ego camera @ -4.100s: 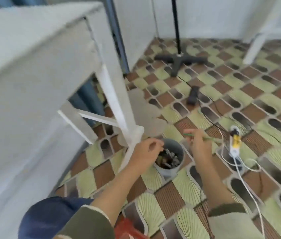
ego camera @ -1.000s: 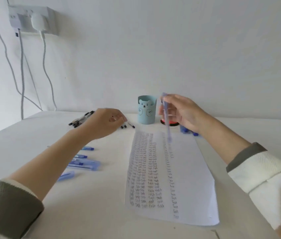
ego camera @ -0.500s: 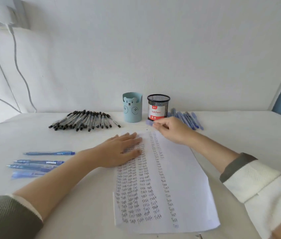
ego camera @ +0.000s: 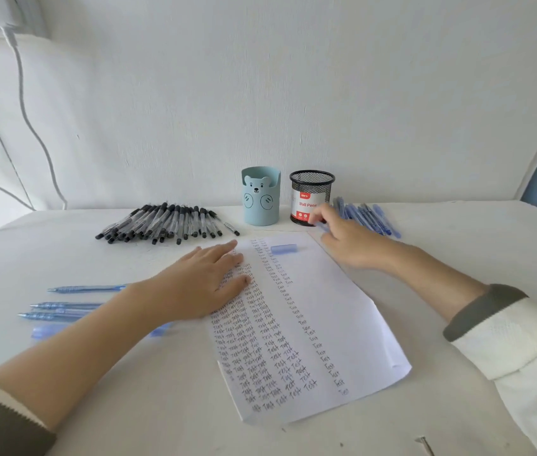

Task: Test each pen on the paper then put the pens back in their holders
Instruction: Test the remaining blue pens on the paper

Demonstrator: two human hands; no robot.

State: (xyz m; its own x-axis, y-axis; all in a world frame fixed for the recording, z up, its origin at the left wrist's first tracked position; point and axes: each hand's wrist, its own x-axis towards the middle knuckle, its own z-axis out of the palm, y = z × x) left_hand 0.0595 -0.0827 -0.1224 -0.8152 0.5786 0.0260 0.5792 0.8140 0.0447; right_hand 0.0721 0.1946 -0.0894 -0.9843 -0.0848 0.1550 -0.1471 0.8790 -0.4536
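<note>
Sheet: white sheet of paper (ego camera: 326, 324) with handwritten columns of "Test", lying at a slight slant at centre frame on the white counter (ego camera: 458, 245). Columns dense on its left side, sparse on its right.

Short pale-blue pen cap (ego camera: 283, 249) lies on the sheet's top edge, apart from both hands.

Left hand (ego camera: 207, 284): flat, fingers straight, pressing the sheet's upper left part. Holds nothing.

Right hand (ego camera: 349, 241): off the sheet's upper right corner, fingertips at the base of the black wire-mesh pen holder (ego camera: 309, 192). Fingers blurred, with a bluish smear at the tips; cannot tell whether it holds anything.

Pale-blue bear-faced pen holder (ego camera: 260, 200) stands just left of the mesh one, centre top of counter.

Row of black-capped clear pens (ego camera: 168, 223) is left of the holders. Loose group of blue pens (ego camera: 369, 218) is right of them, its near ends hidden by the right hand.

Further blue click pens (ego camera: 72, 306) lie at left frame; the left forearm crosses over them.

Grey cables (ego camera: 26, 103) hang on the wall, upper left.
</note>
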